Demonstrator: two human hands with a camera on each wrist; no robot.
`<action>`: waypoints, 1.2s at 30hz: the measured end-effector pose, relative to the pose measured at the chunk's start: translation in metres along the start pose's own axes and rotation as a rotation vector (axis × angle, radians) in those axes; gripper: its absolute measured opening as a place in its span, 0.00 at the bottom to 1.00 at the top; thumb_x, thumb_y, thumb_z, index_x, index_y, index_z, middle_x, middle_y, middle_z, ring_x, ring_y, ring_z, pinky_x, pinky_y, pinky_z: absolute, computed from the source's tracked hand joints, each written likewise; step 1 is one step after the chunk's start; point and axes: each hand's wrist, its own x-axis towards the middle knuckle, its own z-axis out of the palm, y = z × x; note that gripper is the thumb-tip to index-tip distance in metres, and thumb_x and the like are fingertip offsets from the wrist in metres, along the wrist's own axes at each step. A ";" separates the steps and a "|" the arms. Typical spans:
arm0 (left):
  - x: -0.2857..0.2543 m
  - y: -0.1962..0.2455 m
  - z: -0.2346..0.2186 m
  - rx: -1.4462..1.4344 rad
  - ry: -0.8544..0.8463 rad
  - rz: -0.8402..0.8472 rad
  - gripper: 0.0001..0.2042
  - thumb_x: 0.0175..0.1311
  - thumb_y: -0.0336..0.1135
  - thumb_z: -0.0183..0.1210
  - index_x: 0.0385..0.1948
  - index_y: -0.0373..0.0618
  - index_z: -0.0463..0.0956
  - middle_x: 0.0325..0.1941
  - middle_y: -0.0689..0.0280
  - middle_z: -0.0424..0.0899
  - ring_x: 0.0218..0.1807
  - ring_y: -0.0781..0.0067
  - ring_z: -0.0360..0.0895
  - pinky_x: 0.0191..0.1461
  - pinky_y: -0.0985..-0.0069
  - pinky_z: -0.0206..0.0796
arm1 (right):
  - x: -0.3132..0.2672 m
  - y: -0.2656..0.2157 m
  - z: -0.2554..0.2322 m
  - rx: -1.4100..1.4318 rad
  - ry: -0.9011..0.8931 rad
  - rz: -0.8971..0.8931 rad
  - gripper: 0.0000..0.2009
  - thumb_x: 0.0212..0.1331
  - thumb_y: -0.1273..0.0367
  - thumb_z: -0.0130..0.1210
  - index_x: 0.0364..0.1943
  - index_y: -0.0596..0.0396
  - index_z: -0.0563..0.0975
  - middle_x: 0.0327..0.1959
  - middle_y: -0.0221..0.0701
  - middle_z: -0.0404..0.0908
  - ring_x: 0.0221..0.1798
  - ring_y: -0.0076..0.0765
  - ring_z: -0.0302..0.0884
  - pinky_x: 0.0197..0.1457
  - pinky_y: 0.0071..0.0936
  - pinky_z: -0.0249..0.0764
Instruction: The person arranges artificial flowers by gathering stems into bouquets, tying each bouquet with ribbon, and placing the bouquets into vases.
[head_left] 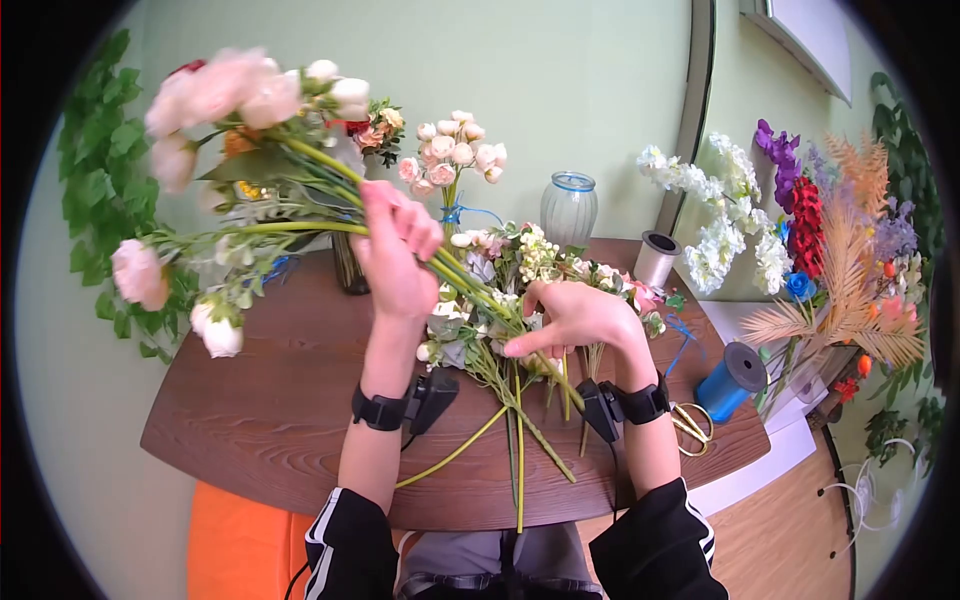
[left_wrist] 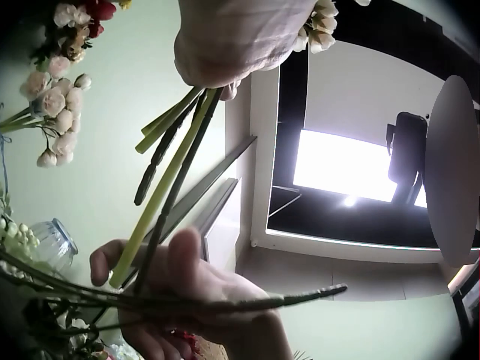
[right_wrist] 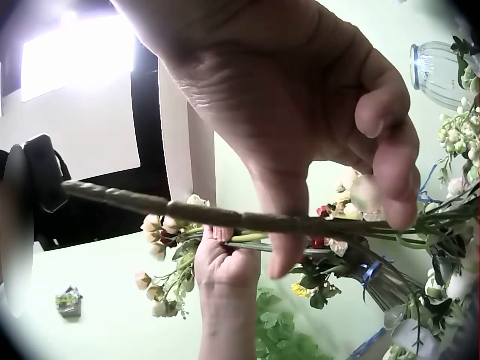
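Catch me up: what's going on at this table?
A person's left grip holds a bouquet of pink and white flowers, blooms to the left, stems slanting down toward the right grip. There the thumb is apart from the fingers. Other flowers lie on the wooden table. A clear glass vase stands at the back, and a blue ribbon spool at the right.

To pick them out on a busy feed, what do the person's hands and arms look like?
Both the left hand and right hand are bare. Each wrist wears a black strap with a boxy black camera and thin dark cable. The black sleeves carry white stripes.
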 end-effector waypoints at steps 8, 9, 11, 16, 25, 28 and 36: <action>0.010 0.033 -0.007 0.159 0.035 0.125 0.13 0.62 0.46 0.40 0.21 0.49 0.58 0.14 0.76 0.49 0.13 0.88 0.45 0.13 0.88 0.37 | 0.009 -0.005 0.009 -0.223 -0.052 0.216 0.14 0.36 0.65 0.55 0.22 0.66 0.73 0.15 0.38 0.75 0.20 0.31 0.75 0.24 0.25 0.71; 0.009 0.033 -0.006 0.163 0.031 0.128 0.13 0.62 0.46 0.40 0.21 0.49 0.58 0.14 0.76 0.49 0.13 0.88 0.45 0.13 0.88 0.37 | 0.010 -0.002 0.009 -0.212 0.010 0.200 0.13 0.37 0.66 0.54 0.20 0.66 0.74 0.15 0.38 0.75 0.20 0.31 0.75 0.25 0.26 0.71; 0.009 0.034 -0.005 0.160 0.013 0.127 0.13 0.62 0.45 0.39 0.22 0.49 0.58 0.14 0.76 0.49 0.13 0.88 0.45 0.13 0.89 0.38 | 0.014 0.009 0.009 -0.191 0.137 0.165 0.11 0.39 0.66 0.51 0.18 0.64 0.74 0.15 0.38 0.75 0.21 0.33 0.75 0.28 0.27 0.70; 0.008 0.033 -0.007 0.151 -0.026 0.112 0.13 0.63 0.44 0.38 0.23 0.48 0.58 0.15 0.76 0.50 0.14 0.89 0.45 0.13 0.90 0.39 | 0.017 0.027 0.000 -0.127 0.462 -0.026 0.09 0.42 0.70 0.45 0.18 0.65 0.71 0.13 0.39 0.72 0.19 0.35 0.72 0.27 0.29 0.68; 0.006 0.024 0.001 0.148 0.060 -0.003 0.12 0.62 0.43 0.40 0.21 0.49 0.59 0.13 0.77 0.48 0.12 0.89 0.43 0.12 0.88 0.35 | -0.010 0.017 -0.031 0.609 0.882 -0.267 0.12 0.53 0.72 0.40 0.40 0.65 0.67 0.18 0.29 0.71 0.20 0.18 0.66 0.24 0.16 0.63; 0.002 0.015 0.005 0.150 0.076 -0.107 0.12 0.62 0.43 0.41 0.22 0.48 0.60 0.12 0.78 0.46 0.11 0.89 0.42 0.12 0.88 0.34 | -0.012 0.007 -0.029 0.784 0.914 -0.392 0.14 0.58 0.71 0.40 0.47 0.63 0.62 0.22 0.26 0.70 0.23 0.16 0.66 0.25 0.13 0.62; -0.015 -0.019 0.015 0.192 0.007 -0.325 0.11 0.62 0.41 0.42 0.31 0.42 0.64 0.12 0.78 0.49 0.11 0.91 0.45 0.12 0.89 0.37 | 0.000 -0.013 -0.013 1.005 0.863 -0.641 0.18 0.54 0.75 0.45 0.50 0.61 0.58 0.29 0.33 0.73 0.32 0.22 0.71 0.36 0.18 0.68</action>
